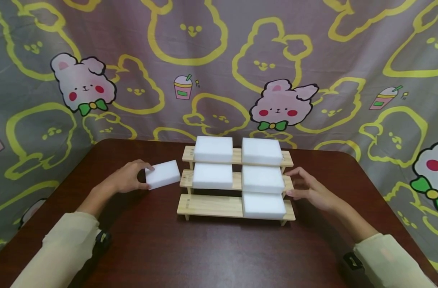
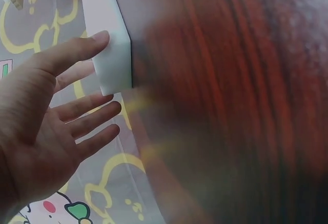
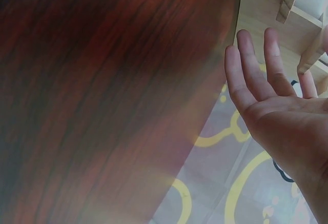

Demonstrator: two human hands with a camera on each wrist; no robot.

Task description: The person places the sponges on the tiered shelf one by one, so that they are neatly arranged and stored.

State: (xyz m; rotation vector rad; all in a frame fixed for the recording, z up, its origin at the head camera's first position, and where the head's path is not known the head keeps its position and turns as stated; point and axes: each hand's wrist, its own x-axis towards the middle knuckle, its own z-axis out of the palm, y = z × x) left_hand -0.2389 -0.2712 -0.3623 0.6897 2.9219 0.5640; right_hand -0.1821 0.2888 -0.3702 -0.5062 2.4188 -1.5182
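Observation:
My left hand point(image 1: 130, 176) pinches the left end of a white sponge block point(image 1: 163, 175) between thumb and fingers, left of a three-tier wooden rack point(image 1: 209, 205). In the left wrist view the thumb lies on the face of that block point(image 2: 106, 19), while the lower fingers extend loosely. At the rack's right end, my right hand point(image 1: 314, 192) holds the middle tier between thumb and index finger. The right wrist view shows its other fingers point(image 3: 249, 55) spread, with the index finger partly behind the wood.
The upper and middle tiers each carry two white sponge blocks point(image 1: 213, 149). One block point(image 1: 263, 205) sits at the right of the bottom tier, beside bare wood. The rack stands on a dark wooden table point(image 1: 219, 252), with a patterned curtain point(image 1: 219, 80) behind.

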